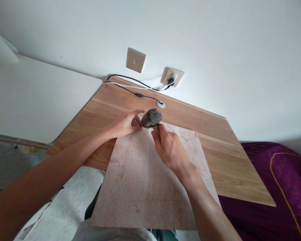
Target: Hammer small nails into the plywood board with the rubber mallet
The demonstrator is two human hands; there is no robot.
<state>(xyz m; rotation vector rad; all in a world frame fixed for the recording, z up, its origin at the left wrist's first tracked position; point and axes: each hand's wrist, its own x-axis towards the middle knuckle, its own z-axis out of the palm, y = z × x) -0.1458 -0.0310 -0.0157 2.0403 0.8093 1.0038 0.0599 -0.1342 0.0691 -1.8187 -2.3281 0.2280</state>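
Observation:
My right hand (171,147) is wrapped round the short handle of a hammer (152,118) with a dark, worn, rounded head. The head hangs over the far edge of a pale, rough-faced wooden board (145,187). My left hand (126,124) is at the board's far left part, right beside the hammer head. Its thumb and fingers come together there, but the head partly covers the fingertips, and I cannot make out what they pinch. Thin dark zigzag lines (185,138) show on the board right of my right hand.
The board lies on a wooden desktop (233,174) against a white wall. Black and white cables run from a wall socket (173,77) past a round cable hole (161,104). A white table (40,97) adjoins on the left. Purple cloth (288,180) lies at the right.

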